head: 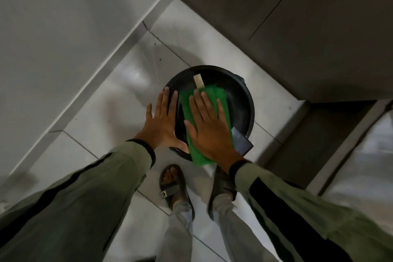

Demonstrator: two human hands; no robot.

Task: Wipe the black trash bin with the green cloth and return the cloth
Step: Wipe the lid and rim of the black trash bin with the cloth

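Observation:
A round black trash bin stands on the tiled floor below me, seen from above. The green cloth lies flat on its lid. My right hand presses flat on the cloth with fingers spread. My left hand rests flat against the bin's left rim, fingers apart, holding nothing. A pale strip sits on the lid just beyond the cloth. The near edge of the bin is hidden by my hands.
A grey cabinet rises right behind the bin. A white wall with a baseboard runs along the left. A dark flat object juts from the bin's right near side. My sandalled feet stand just short of the bin.

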